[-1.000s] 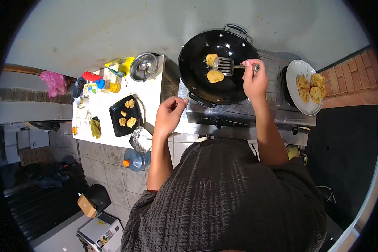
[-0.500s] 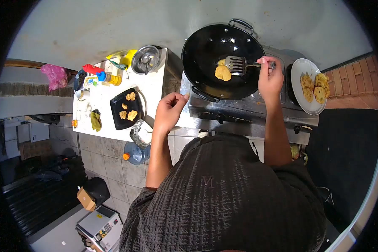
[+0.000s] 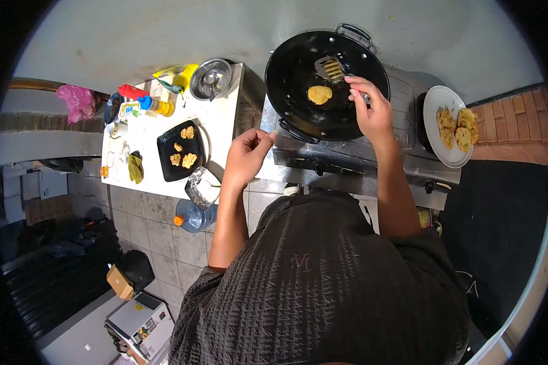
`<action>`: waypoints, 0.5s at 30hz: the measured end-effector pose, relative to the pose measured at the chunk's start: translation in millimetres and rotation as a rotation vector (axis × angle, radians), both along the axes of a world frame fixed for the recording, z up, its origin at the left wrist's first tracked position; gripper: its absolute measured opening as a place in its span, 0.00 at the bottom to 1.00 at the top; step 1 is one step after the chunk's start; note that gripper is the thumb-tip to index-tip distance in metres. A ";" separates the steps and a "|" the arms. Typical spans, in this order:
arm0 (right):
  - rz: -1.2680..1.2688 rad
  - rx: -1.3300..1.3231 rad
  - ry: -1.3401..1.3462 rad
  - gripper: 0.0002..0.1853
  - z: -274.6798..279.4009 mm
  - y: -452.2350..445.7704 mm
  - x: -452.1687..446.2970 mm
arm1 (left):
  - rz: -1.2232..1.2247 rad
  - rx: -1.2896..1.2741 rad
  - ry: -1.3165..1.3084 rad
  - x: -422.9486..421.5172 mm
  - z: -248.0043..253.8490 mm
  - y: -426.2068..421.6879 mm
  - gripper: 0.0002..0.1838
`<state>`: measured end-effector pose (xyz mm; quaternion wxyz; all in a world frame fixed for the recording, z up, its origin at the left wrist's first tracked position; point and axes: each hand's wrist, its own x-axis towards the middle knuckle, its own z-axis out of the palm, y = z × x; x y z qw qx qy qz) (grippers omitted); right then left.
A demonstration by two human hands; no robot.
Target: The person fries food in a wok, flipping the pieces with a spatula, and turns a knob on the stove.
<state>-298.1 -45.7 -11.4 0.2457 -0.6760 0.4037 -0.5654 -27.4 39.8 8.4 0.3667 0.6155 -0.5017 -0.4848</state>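
Observation:
My right hand (image 3: 372, 115) grips the handle of a slotted metal spatula (image 3: 319, 66), its blade inside the black wok (image 3: 292, 115). Yellow shows through the blade's slots, apparently a second fritter under or behind it. A golden fritter (image 3: 319, 94) lies on the wok's oily bottom just below the blade. Left of the wok, my left hand (image 3: 246, 157) hovers near the front handle, apart from it. Its fingers are curled in with the thumb against them, and no object shows in them.
The wok sits on a steel stove (image 3: 359, 161). A white plate (image 3: 435, 140) with several fried pieces stands on the right. On the left table are a black tray (image 3: 175, 173) of several pieces, a metal bowl (image 3: 202, 79) with a ladle, and bottles (image 3: 158, 106).
My right hand has shifted left and the spatula blade has moved up and left, away from the lower fritter and over the other. My left hand stays nearly in place.

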 end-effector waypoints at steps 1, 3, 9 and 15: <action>-0.015 -0.024 0.041 0.05 0.3 -1.0 -2.3 | 0.002 -0.002 -0.011 0.5 0.2 0.4 0.14; -0.024 -0.051 0.082 0.06 1.7 -2.6 -4.7 | 0.012 -0.006 -0.008 2.0 0.6 1.1 0.14; -0.085 -0.071 -0.003 0.08 18.5 2.9 -9.2 | 0.026 -0.009 -0.010 3.5 -1.2 3.7 0.15; -0.184 -0.026 -0.029 0.07 17.5 4.3 -16.3 | 0.024 -0.022 0.011 4.7 -0.7 1.3 0.15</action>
